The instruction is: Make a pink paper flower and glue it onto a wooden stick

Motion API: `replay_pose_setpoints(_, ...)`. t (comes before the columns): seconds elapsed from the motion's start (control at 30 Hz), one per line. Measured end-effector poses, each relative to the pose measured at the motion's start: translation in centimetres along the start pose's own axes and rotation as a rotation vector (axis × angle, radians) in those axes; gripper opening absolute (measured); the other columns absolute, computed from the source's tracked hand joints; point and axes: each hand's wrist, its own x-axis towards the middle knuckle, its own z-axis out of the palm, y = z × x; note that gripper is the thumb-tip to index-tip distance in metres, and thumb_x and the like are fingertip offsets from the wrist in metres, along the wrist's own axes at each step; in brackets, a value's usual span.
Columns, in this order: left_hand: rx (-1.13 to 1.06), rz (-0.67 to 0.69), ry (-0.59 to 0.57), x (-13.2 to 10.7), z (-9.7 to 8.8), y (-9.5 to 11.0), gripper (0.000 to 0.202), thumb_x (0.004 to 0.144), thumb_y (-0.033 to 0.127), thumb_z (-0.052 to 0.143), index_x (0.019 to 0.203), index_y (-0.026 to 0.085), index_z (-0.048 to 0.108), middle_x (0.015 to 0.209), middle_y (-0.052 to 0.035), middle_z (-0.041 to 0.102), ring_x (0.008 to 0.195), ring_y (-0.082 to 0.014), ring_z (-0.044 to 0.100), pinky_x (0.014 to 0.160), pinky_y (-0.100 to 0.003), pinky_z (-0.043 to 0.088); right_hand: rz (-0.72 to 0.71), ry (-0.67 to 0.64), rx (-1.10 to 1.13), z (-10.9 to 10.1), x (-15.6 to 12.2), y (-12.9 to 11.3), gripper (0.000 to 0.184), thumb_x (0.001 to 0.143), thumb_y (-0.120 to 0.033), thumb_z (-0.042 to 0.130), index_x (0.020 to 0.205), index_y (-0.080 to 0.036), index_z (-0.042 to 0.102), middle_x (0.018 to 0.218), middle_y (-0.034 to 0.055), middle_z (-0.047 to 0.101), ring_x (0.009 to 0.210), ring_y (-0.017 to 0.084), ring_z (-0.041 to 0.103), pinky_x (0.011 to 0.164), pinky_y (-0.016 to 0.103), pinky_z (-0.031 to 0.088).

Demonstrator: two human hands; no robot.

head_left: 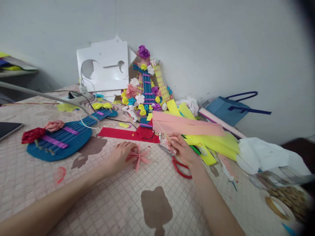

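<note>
My left hand rests low over the tabletop, fingers curled on the left side of a pink crepe paper flower with narrow petals spread like a star. My right hand pinches a thin wooden stick that slants up and to the left. Some pink paper also shows among its fingers, partly hidden. Beneath that hand lie red-handled scissors, their blades pointing up-left. A red paper strip lies just beyond my left hand. Wide pink paper sheets lie beyond my right hand.
On the left lies a blue paper guitar with roses. Decorated guitars lean against the wall near a white glue gun. Yellow paper, a white bag and a tape roll are on the right.
</note>
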Motion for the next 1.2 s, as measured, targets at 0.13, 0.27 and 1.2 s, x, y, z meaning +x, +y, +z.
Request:
replay_pose_setpoints(0.13,-0.007,0.015,0.001,0.1,-0.1,-0.1,0.02,0.079,0.022,0.061,0.097,0.019,0.053,0.102,-0.0046,0.064,0.097,-0.0226,0.057,0.085,-0.037,0.043,-0.028,-0.024,0.081,0.7,-0.4,0.8,0.016,0.079,-0.032,0.062,0.093,-0.025,0.061,0.093,0.0003,0.062,0.063,0.009,0.056,0.056,0.023,0.042)
replay_pose_setpoints(0.27,-0.004,0.013,-0.016,0.1,-0.1,-0.2,0.018,0.078,0.021,0.06,0.095,0.02,0.054,0.098,-0.0035,0.064,0.095,-0.0222,0.057,0.083,-0.036,0.043,-0.152,0.077,-0.085,1.5,-1.0,0.9,0.022,0.08,-0.03,0.062,0.101,-0.026,0.06,0.096,0.0024,0.065,0.09,0.017,0.06,0.075,0.029,0.048)
replay_pose_setpoints(1.2,-0.026,0.005,-0.101,0.4,-0.4,0.4,0.011,0.079,0.019,0.056,0.088,0.018,0.062,0.088,-0.004,0.065,0.086,-0.0202,0.059,0.077,-0.031,0.045,0.129,0.61,-1.64,-6.4,-3.0,-1.5,0.023,0.079,-0.034,0.058,0.097,-0.019,0.056,0.09,0.0067,0.064,0.077,0.02,0.059,0.058,0.026,0.033)
